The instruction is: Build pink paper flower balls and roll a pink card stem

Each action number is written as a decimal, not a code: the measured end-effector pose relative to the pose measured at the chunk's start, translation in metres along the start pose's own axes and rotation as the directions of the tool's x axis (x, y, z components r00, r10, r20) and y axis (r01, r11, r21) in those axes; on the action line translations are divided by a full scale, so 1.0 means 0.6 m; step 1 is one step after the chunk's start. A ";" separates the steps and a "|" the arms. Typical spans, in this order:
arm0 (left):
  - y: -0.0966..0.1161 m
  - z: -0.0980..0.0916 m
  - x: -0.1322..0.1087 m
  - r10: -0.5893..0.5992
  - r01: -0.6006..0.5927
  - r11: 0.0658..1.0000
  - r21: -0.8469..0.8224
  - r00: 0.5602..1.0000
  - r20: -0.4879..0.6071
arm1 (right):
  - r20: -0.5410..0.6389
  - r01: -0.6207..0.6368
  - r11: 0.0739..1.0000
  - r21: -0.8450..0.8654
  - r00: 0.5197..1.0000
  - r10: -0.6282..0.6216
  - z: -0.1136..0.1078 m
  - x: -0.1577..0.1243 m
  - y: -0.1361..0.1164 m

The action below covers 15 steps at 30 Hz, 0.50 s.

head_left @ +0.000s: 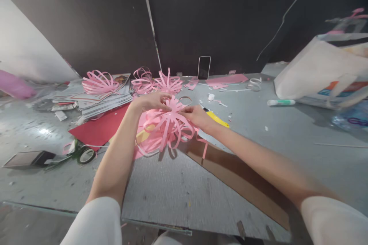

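Seemingly steadying the centre of a pink paper-strip pompom (171, 114) between both hands, just above the grey tabletop (161, 195), with loops splayed outward all round and the lower ones drooping. With the right hand (198, 118), pinching close to the hub, thumb and forefinger drawn nearly together on the strips. With the left hand (152, 101), reaching in from the other side with fingers curled over the upper strips; cannot tell from this angle how firmly closed, or whether truly gripping. Probably at a shaping step, spreading and settling loops around the centre rather than cutting. Calls next, as far as can be judged, for a firm hold on the hub with one hand and light fingertip teasing of single strips with the other, without creasing the thin paper. Worth minding the yellow-handled utility knife (217, 119), just past the right hand. Also to note nearby: a brown cardboard strip (238, 176) to the right, a red paper sheet (99, 128) to the left, and farther back, towards the dark panel (230, 15), more pink paper loops (168, 85).
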<state>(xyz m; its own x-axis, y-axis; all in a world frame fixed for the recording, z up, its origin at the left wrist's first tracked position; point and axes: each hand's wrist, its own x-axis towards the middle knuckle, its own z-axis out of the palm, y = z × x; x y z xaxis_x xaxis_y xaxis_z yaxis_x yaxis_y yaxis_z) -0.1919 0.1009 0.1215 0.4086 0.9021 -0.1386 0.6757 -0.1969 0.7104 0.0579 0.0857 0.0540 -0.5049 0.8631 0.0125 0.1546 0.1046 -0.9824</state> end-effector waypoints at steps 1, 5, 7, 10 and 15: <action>0.002 0.000 -0.001 -0.005 0.005 1.000 -0.004 1.000 0.001 | 0.001 -0.004 1.000 0.007 1.000 0.004 0.000 0.000 0.000; 0.014 0.001 -0.003 -0.013 0.013 1.000 0.019 1.000 0.027 | -0.011 -0.022 1.000 0.022 1.000 0.022 0.002 -0.001 0.000; 0.019 0.001 -0.004 0.000 -0.003 0.998 0.059 0.999 0.046 | -0.021 -0.021 1.000 0.017 1.000 0.022 0.002 0.000 -0.001; 0.019 0.002 -0.002 -0.006 0.002 0.997 0.075 0.999 0.043 | -0.025 -0.014 1.000 0.019 1.000 0.014 0.001 0.001 0.000; 0.003 0.001 0.003 -0.021 0.021 0.998 0.055 1.000 0.015 | -0.026 0.006 1.000 0.010 1.000 -0.006 -0.001 0.002 0.001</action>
<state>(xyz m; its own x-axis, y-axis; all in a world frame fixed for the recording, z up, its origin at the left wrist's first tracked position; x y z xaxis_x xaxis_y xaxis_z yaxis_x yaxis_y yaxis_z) -0.1894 0.1018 0.1220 0.4032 0.9003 -0.1642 0.7169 -0.1992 0.6682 0.0579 0.0870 0.0533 -0.4837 0.8749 0.0232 0.1431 0.1052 -0.9841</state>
